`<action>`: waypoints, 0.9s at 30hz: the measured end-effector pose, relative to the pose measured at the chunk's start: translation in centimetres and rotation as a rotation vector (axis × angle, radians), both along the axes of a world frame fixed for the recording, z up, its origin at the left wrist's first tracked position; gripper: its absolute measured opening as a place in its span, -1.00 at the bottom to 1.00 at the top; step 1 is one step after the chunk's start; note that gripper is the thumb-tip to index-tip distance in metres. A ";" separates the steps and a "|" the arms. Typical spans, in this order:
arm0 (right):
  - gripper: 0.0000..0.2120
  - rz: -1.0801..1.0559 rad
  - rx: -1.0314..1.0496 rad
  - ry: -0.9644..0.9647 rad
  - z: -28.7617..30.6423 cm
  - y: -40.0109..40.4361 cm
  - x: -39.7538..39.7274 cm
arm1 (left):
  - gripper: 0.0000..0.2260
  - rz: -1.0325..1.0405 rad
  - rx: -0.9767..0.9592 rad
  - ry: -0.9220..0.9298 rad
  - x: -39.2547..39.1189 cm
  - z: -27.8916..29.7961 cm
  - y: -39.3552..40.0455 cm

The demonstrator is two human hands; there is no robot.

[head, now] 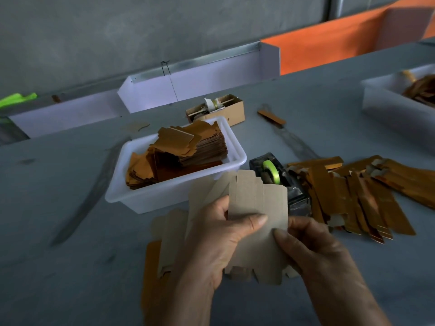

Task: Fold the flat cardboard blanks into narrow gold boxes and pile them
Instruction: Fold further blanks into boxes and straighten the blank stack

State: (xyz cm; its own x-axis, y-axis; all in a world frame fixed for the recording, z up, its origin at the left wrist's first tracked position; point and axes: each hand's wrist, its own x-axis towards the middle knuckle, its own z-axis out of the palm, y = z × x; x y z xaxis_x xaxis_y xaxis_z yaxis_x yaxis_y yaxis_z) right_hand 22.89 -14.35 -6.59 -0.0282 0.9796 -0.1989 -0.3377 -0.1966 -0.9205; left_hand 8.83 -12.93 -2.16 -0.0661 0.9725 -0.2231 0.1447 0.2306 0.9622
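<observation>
Flat blank point(256, 208) is up in front of me, grey matte side facing me, long axis pointing away toward the tub point(233, 142). My left hand point(221, 238) pinches its middle w/ thumb on top; my right hand point(313, 245) pinches the right edge, nearer the fold lines. More blanks point(169, 236) lie underneath. Shiny narrow gold boxes point(353, 196) are piled to the right, near the tape dispenser point(277, 177).

1. A grey table point(70, 208) carries a white tub point(179, 196) of gold blanks point(188, 149).
2. Beside it — a tape dispenser point(277, 177), then a pile of narrow gold boxes point(353, 196).
3. Further back — a small cardboard box point(226, 111).
</observation>
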 end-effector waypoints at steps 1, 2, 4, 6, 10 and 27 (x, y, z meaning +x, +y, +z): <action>-0.89 0.006 0.010 0.010 -0.1 0.0 0.0 | -0.70 0.022 0.017 0.029 0.1 -0.1 0.0; -0.90 0.011 0.017 0.017 -0.1 0.0 0.0 | -0.73 0.042 0.031 0.056 0.2 -0.1 0.0; -0.91 0.017 0.026 0.029 -0.1 0.0 -0.1 | -0.74 0.060 0.048 0.093 0.3 -0.2 0.0; -0.91 0.020 0.045 0.024 -0.1 0.1 -0.1 | -0.72 0.063 0.057 0.107 0.4 -0.3 0.0; -0.89 -0.015 0.104 -0.034 0.0 0.3 -0.1 | -0.72 0.089 0.077 0.093 0.7 -0.2 0.0; -0.82 -0.030 0.434 -0.425 1.8 -1.0 -1.1 | -0.88 0.084 0.081 0.037 2.4 -0.3 -0.3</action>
